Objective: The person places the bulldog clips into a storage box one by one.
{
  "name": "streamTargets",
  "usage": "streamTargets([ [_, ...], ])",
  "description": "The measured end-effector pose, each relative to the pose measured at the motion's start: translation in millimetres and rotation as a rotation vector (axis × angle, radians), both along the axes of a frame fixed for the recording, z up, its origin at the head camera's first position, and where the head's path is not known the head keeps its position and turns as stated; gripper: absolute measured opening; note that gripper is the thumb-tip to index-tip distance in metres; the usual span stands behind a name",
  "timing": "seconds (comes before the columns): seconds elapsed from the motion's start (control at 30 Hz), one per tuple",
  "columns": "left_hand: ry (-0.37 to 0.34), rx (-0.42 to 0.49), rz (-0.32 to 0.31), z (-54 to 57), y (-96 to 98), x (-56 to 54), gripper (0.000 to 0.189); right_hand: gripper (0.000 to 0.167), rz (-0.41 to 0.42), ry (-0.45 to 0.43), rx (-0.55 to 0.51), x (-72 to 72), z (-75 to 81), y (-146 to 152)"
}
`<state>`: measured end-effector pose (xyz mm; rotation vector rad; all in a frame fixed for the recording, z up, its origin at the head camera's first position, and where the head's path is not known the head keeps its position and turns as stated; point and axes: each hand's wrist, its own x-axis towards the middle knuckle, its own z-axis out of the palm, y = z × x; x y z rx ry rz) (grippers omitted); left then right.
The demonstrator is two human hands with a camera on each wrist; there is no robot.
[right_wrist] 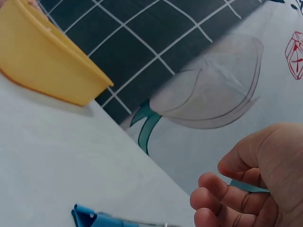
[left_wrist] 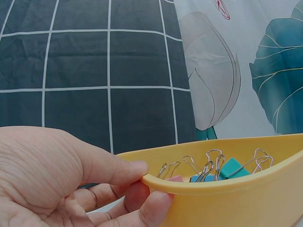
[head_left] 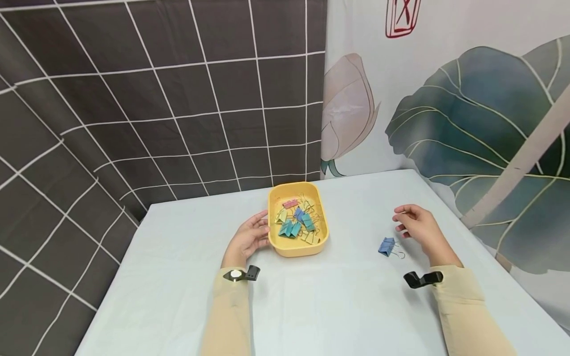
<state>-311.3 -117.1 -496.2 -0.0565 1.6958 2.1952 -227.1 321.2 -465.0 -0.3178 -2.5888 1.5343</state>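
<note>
In the head view my left hand is at the left side of a yellow plastic bin. Its thumb lies at the rim and the other fingers rest against the outer wall, gripping the edge. Inside the bin are several binder clips: a pink clip, teal clips, a blue one and pale yellow ones, with wire handles sticking up. My right hand hovers with loosely curled fingers and nothing visible between them. Just below its fingertips a blue binder clip lies on the table, its wire handles toward the right.
The white-covered table meets a dark tiled-pattern cloth at the back left and a lotus-printed curtain at the back right. Each forearm wears a black wrist camera on a beige sleeve.
</note>
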Motion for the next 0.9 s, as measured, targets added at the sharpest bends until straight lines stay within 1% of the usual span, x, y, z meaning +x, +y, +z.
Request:
streamTargets([
  [0.13, 0.005, 0.004, -0.009, -0.7, 0.7, -0.3, 0.063, 0.035, 0.012, -0.028, 0.018, 7.9, -6.5, 6.4],
  [0.27, 0.009, 0.003, -0.01, -1.4, 0.3, -1.1, 0.063, 0.035, 0.034, -0.075, 0.005, 13.6, -13.0, 9.6],
  [0.37, 0.003, 0.003, -0.009, -0.2, 0.0, -0.5, 0.063, 0.035, 0.069, -0.098, -0.018, 15.5, -17.2, 11.0],
  [0.5, 0.001, 0.009, -0.012, 0.3, -0.8, -0.4, 0.064, 0.035, 0.102, -0.127, -0.038, 16.7, -18.5, 9.7],
  [0.57, 0.0, 0.017, -0.012, 0.1, -1.1, -0.4, 0.064, 0.035, 0.112, -0.163, -0.047, 17.3, -19.5, 8.5],
  [0.73, 0.0, 0.015, -0.013, 0.5, -0.5, 0.7, 0.064, 0.035, 0.194, -0.247, -0.069, 19.9, -23.5, 6.7],
  [0.8, -0.002, 0.011, -0.013, 0.4, -0.7, 0.4, 0.063, 0.034, 0.233, -0.253, -0.076, 19.8, -24.3, 6.2],
  [0.9, -0.003, 0.009, -0.014, 0.0, -1.2, -0.3, 0.063, 0.034, 0.262, -0.237, -0.075, 19.4, -25.0, 5.5],
])
